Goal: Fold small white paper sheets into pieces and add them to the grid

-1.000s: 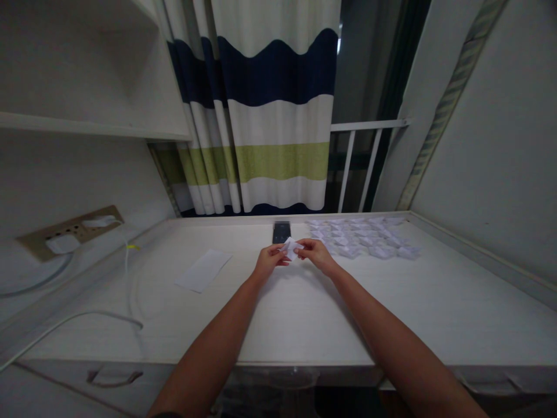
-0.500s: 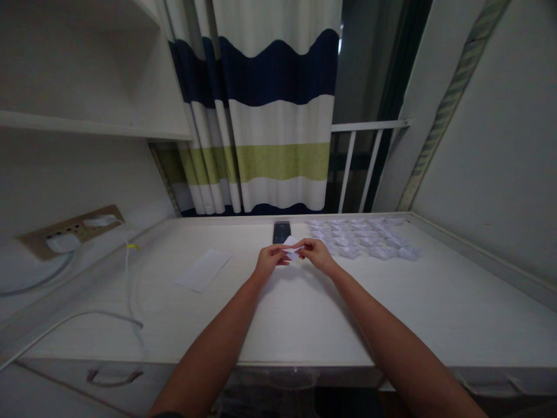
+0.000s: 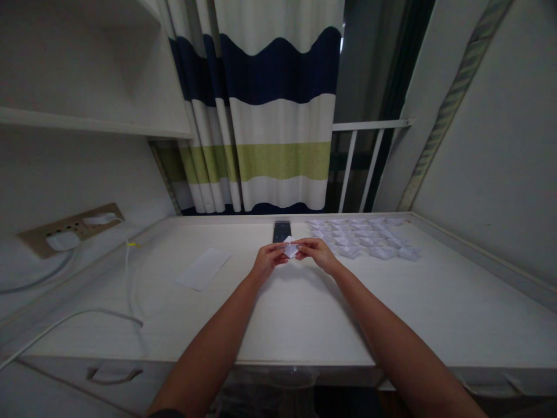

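Between my two hands is a small folded piece of white paper [image 3: 290, 249], held up over the desk. My left hand [image 3: 267, 259] pinches its left side with thumb and fingers. On the other side, my right hand [image 3: 317, 253] grips the right edge, fingers closed. A dark phone [image 3: 282, 231] lies just behind the paper, partly hidden by it. To the right, rows of several folded white paper pieces [image 3: 361, 238] are laid out near the back of the desk.
White sheets of paper [image 3: 204, 269] lie to the left on the white desk [image 3: 304, 325]. A socket strip [image 3: 73, 229] with plugs is on the left wall, and a white cable [image 3: 96, 312] runs over the desk's left part. A striped curtain [image 3: 281, 128] hangs behind.
The folded paper has been turned between my fingers and now shows a diamond-like face. My fingers have shifted slightly along its sides; the other things stay put.
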Tool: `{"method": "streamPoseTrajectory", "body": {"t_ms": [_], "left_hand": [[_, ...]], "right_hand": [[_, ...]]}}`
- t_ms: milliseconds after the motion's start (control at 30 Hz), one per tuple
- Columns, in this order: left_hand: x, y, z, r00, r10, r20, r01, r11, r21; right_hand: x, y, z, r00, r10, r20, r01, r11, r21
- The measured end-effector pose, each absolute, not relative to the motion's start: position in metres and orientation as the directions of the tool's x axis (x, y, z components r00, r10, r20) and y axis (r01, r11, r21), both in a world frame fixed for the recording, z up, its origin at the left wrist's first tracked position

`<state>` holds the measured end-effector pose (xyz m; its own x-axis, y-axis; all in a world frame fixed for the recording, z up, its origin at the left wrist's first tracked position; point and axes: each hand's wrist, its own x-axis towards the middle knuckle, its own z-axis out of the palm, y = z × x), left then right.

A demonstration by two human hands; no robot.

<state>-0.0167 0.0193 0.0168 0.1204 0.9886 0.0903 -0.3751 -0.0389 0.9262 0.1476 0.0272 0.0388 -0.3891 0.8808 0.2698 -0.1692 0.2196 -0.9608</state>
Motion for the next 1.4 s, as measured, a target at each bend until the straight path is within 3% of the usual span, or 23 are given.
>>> {"method": "streamPoseTrajectory", "body": {"t_ms": [267,733,1100,1400], "left_hand": [[-0.0168,0.0176,0.0195,0.134,0.989,0.067,-0.447,-0.001,0.895],[-0.0184,0.0157,0.0231,0.191,0.981,0.038,-0.542,0.073,0.837],[-0.0156,0.0156,0.0203,0.149,0.989,-0.004,-0.424,0.067,0.903],[-0.0157,0.0172,0.0186,0.147,0.989,0.021,-0.398,0.039,0.917]], "right_hand": [[0.1458,0.0274,0.0368,-0.395,0.873,0.286,-0.251,0.197,-0.948],[0.1498,0.0260,0.0379,-0.455,0.837,0.305,-0.236,0.217,-0.947],[0.1490,0.0308,0.0335,-0.452,0.834,0.316,-0.092,0.309,-0.947],[0.1455,0.0293,0.0340,-0.378,0.855,0.355,-0.103,0.343,-0.934]]}}
